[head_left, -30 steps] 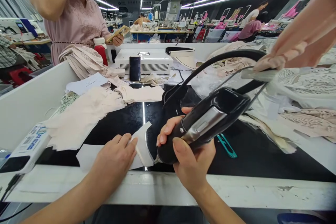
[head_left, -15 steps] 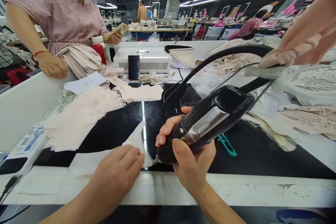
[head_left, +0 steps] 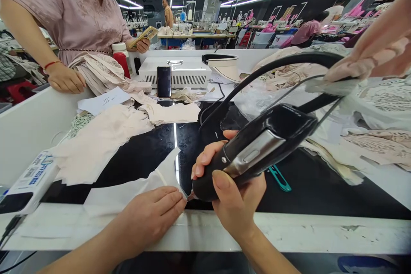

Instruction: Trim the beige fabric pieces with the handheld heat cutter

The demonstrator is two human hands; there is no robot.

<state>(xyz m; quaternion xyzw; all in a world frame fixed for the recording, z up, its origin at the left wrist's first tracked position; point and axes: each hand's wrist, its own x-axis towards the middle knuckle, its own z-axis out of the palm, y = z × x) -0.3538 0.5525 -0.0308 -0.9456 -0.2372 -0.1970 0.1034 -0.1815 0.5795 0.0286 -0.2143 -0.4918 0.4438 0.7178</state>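
Note:
My right hand (head_left: 233, 195) is wrapped round a black hand-held cutting tool (head_left: 257, 150) with a silver switch and a thick black cable (head_left: 272, 66) that arcs up to the right. Its tip touches the edge of a pale fabric piece (head_left: 128, 190) on the black glass table (head_left: 305, 184). My left hand (head_left: 150, 216) lies on that fabric close to the tool's tip, fingers together and pressing it down.
Stacks of pale fabric pieces (head_left: 102, 137) lie at the left, lace fabric (head_left: 379, 107) at the right. A white box (head_left: 175, 72) with a phone (head_left: 164, 81) leaning on it stands behind. A person in pink (head_left: 80, 21) stands across the table. Teal snips (head_left: 279, 178) lie by the tool.
My left hand has slid right and toward me along the fabric, up to the tool's tip. The fabric has shifted with it. The person across lowered an arm onto the table's wall.

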